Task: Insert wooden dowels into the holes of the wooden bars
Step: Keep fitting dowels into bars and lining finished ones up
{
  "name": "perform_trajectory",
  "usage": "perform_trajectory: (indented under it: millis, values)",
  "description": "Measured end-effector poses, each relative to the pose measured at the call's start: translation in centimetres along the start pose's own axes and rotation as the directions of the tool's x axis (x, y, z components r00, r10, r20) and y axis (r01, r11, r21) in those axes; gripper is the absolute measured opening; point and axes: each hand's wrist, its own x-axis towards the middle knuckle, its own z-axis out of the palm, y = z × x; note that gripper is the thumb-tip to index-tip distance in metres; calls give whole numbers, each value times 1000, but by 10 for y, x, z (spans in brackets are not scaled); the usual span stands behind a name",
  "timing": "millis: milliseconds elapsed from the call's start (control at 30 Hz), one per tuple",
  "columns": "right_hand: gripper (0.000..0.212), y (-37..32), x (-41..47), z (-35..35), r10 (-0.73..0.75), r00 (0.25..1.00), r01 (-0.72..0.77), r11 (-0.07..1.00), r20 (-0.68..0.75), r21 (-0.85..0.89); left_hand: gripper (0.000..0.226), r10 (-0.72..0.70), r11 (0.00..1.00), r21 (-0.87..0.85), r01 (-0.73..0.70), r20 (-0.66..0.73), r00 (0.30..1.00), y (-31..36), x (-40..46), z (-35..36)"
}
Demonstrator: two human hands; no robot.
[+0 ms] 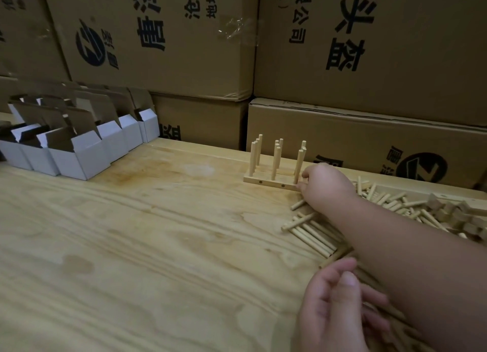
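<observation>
While our left hand (340, 307) hovers with loosely curled fingers over loose dowels (313, 233), our right hand (325, 184) pinches the doweled bar's (271, 183) end.

One head-worn wide-angle view looks forward and down across the tabletop (131, 233) from its near edge. It faces the stacked cartons (369, 48) at the far side, sits close over the near right corner, and bends straight lines near the frame's edges.

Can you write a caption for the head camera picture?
Right hand grips pale wooden bar bristling with upright wooden dowels.
</observation>
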Motion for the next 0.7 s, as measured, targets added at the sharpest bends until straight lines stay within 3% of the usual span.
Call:
perform_trajectory:
  millis: [67, 200, 367, 467, 567, 700]
  values:
    - [8, 6, -12, -13, -5, 999, 8, 998, -45, 68, 12, -4, 999, -35, 4, -21, 1000, -3, -3, 6]
    - [13, 29, -57, -60, -9, 998, 19, 981, -56, 193, 10, 30, 981, -195, -19, 58, 998, -20, -18, 13]
    - [11, 89, -155, -132, 138, 987, -93, 913, -87, 398, 18, 126, 986, -115, -121, 38, 991, -30, -20, 10]
    - [6, 134, -227, -147, 228, 969, -162, 870, -90, 465, 27, 179, 983, 41, -181, 59, 982, -36, -19, 9]
    - [9, 185, -293, -144, 330, 923, -226, 880, -196, 417, 28, 210, 957, 176, -231, 129, 969, -36, -20, 7]
    - [17, 233, -356, -128, 357, 906, -301, 921, -229, 247, 21, 225, 941, 220, -256, 160, 961, -32, -24, 8]
